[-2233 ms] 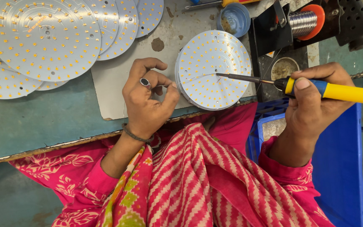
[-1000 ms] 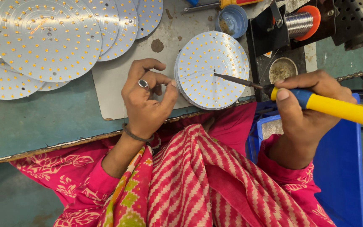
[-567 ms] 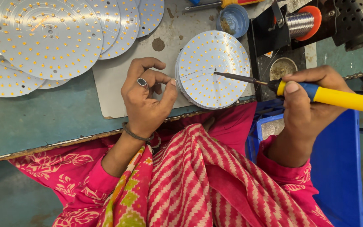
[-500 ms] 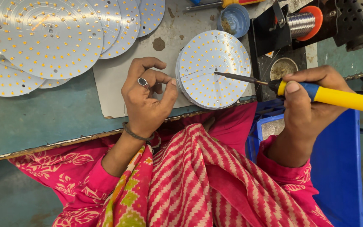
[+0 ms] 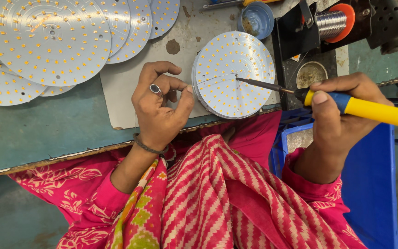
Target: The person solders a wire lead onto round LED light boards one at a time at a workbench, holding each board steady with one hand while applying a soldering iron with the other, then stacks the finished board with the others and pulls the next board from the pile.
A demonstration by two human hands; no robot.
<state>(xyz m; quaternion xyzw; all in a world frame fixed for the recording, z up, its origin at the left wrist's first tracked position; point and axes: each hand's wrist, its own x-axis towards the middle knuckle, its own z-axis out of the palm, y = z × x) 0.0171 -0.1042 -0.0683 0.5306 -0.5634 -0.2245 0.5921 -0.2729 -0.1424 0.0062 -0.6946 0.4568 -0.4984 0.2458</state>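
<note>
I am keeping my right hand (image 5: 335,122) gripping the soldering iron (image 5: 346,103), tip steady at the round LED board (image 5: 234,74) centre, while my left hand (image 5: 160,108) is pinching solder wire (image 5: 213,79) toward it.

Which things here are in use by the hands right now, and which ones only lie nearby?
In use:
- left hand, feeding a thin wire
- right hand, holding the yellow soldering iron
- round white board under the iron's tip

Lying nearby:
- pile of round boards at the far left
- small blue cup
- wire spool
- blue crate
</note>
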